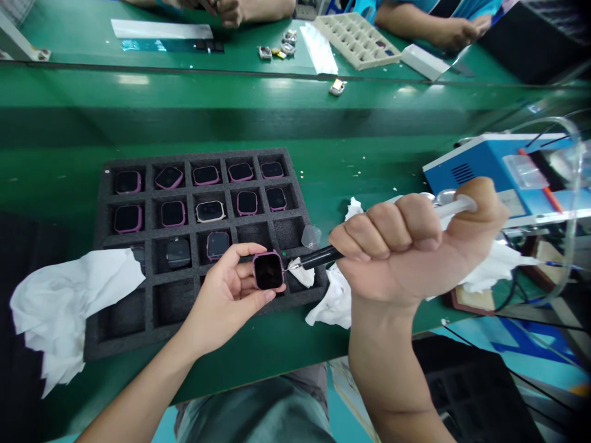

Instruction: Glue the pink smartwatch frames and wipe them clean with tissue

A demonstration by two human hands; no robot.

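My left hand (231, 295) grips a smartwatch (268, 271) with a purple case and dark screen by its edges, above the front of a black foam tray (159, 341). My right hand (392, 246) is wrapped round a dispensing syringe (319, 256) with a black barrel. Its thin metal tip points left, at the watch's right side; whether it touches cannot be made out. The thumb lies over the clear top end. More purple-cased watches (173, 214) and one pale-cased watch (210, 211) lie in the tray's compartments. A crumpled white wipe (302, 274) lies behind the tip.
White cloths (76, 301) drape over the tray's left side and lie right of it. A blue and white machine (484, 172) stands at the right, near a clear hose (575, 203). Across the bench, other people's hands work near a beige tray (355, 40) and small watch parts (289, 43).
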